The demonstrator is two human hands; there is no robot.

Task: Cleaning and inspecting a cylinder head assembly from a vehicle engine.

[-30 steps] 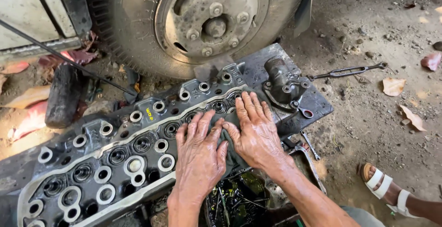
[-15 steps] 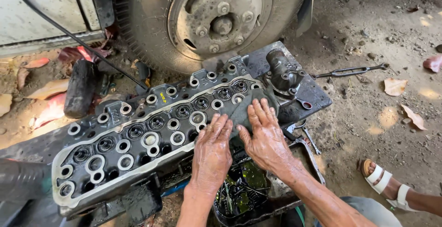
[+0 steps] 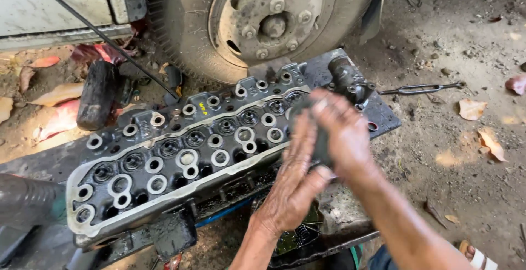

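Under both hands [image 3: 320,155] | dark rag [image 3: 320,138] | over cylinder head [image 3: 181,155] right end

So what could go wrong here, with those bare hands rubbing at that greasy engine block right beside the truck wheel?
The long black metal cylinder head lies tilted over a dark oily tray; pushing at its right end might shift it.
The left hand and right hand are bare, so the sharp pale edges could cut them.
The thin metal tool on the dirt could trip the sandalled foot.
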